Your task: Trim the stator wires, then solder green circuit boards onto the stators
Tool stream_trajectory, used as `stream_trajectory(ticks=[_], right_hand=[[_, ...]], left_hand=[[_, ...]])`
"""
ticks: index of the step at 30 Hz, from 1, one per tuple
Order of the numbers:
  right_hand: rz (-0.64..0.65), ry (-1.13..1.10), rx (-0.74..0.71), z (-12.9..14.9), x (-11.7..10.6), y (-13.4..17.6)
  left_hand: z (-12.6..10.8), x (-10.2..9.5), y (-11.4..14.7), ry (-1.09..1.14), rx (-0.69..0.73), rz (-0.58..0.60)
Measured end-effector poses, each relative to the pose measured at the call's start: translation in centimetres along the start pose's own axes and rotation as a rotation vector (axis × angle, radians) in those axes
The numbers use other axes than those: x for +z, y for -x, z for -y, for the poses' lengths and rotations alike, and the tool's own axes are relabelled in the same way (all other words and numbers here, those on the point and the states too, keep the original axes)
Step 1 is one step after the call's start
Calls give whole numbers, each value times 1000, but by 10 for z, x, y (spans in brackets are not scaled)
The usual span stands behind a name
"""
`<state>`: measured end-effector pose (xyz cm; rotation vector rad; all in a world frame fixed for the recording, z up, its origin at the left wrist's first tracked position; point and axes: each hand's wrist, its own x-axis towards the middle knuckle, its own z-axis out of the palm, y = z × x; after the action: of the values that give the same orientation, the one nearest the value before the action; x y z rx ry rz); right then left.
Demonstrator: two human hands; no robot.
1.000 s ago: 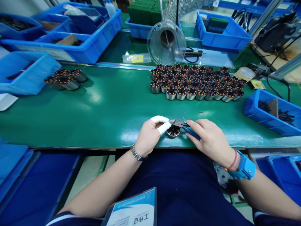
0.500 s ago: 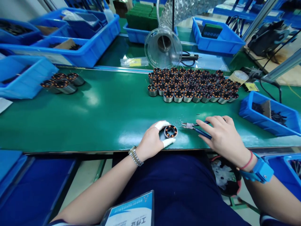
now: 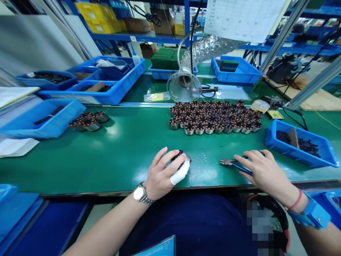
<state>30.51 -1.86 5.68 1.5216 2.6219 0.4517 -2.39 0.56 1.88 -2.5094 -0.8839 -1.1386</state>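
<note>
My left hand (image 3: 160, 176), with white covers on the thumb and perhaps a finger, is closed around a motor stator (image 3: 188, 158) near the bench's front edge. The stator is tilted on its side, its copper windings mostly hidden by my fingers. My right hand (image 3: 262, 170) grips a pair of wire cutters (image 3: 226, 162) by their dark blue handles, low over the green bench, jaws pointing left. Tiny pale clippings (image 3: 201, 155) lie between the stator and the cutters. Behind my hands stand rows of upright stators (image 3: 209, 128), several deep.
A smaller group of stators (image 3: 91, 124) stands at the left beside a blue bin (image 3: 50, 129). On the right sits a blue bin (image 3: 290, 153) of dark parts. A clear extraction hood (image 3: 183, 89) hangs behind the rows, near a black pen-shaped tool (image 3: 210, 89).
My left hand has turned over, tipping the stator from upright onto its side, and moved slightly left. My right hand has drawn right with the cutters. The camera view has tilted up.
</note>
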Motion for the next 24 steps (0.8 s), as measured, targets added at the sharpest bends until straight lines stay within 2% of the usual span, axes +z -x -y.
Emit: stream_trajectory(ticks=[5,7,10,13,16,19,24], right_hand=[[-17,-11,145,-31,27,1],[-10,-11,225,-45,40,-1],[-64,-28,256,-51,50,-10],[-94,-106,147,-36,45,-32],[-19,-154,31,-13,38,-60],[6,-166,-18,1,37,-83],[18,-217,-34,3,45,-101]], left_hand=[[-3,-1,-6,91,-67,-15],[3,2,-11,100,-176,9],[20,11,-16,205,-483,122],[42,27,-17,405,-867,215],[60,44,-20,561,-1148,215],[72,57,-25,609,-1248,156],[85,79,-37,665,-1267,76]])
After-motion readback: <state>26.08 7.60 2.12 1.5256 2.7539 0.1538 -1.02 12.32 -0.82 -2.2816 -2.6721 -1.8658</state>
